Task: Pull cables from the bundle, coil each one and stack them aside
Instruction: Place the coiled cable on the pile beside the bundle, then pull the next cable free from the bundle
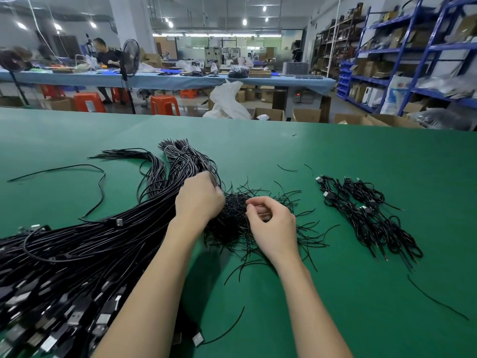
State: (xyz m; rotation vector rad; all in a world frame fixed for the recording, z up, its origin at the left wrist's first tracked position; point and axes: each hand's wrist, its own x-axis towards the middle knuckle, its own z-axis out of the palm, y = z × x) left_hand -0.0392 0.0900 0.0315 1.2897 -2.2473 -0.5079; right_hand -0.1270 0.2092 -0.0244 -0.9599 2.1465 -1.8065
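My left hand (200, 200) pinches strands at the bundle (108, 241); right hand (271, 223) curled, contents unclear. Cables look light, limp, tangle-prone. Best grip prob. near a plug end, w/ steady pull.

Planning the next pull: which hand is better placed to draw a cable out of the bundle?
Left, probably. The left hand already sits on the cable bundle, fingers closed at its strands. The right hand hovers over the pile of short ties, away from the bundle.

Both hands (232, 210) pinch wires in the cable bundle (90, 254).
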